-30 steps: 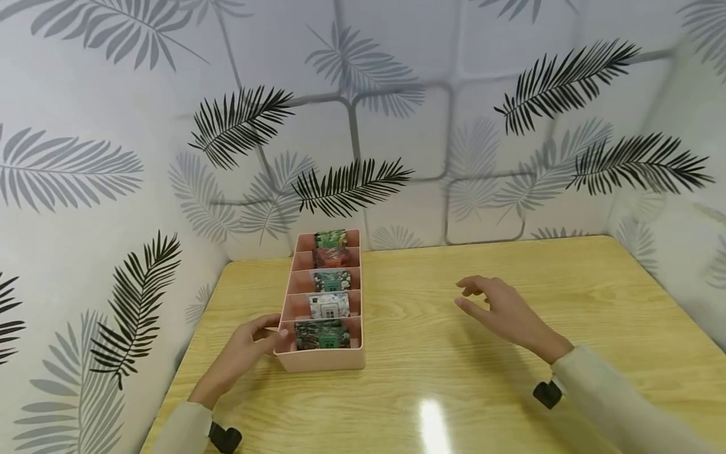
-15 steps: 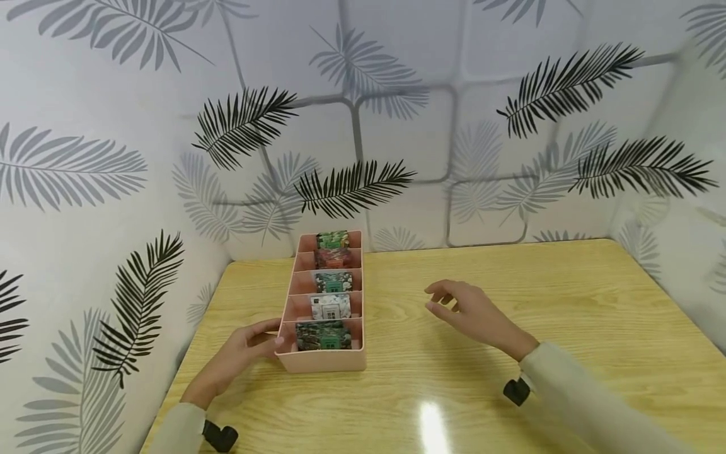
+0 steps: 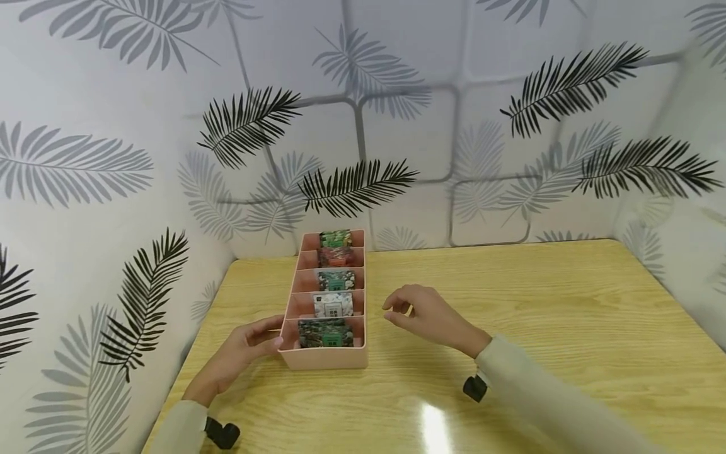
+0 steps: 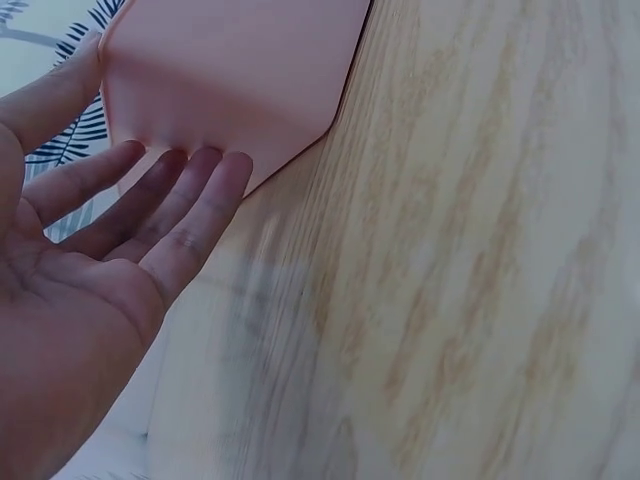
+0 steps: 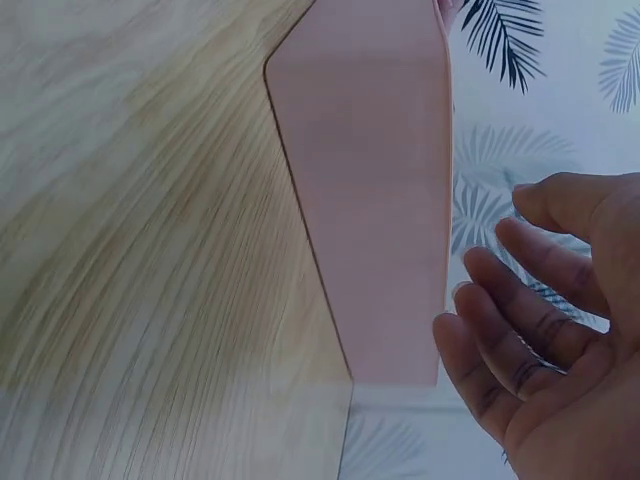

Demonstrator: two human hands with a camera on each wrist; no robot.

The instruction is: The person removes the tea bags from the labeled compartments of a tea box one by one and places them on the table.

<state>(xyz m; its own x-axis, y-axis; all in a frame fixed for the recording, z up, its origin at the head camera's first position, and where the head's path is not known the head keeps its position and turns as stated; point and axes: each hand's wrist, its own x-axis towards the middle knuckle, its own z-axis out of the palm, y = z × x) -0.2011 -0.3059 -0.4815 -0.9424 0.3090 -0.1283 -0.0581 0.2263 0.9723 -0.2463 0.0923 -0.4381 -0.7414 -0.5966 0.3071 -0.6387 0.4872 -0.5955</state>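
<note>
Head: 5 pkts (image 3: pixel 333 306) in 1 box (image 3: pixel 324 360)

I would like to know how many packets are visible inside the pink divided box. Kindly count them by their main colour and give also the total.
Bright green packet: 1
Dark red packet: 1
White packet: 1
Dark packets with green labels: 2
Total: 5 visible packets
</note>
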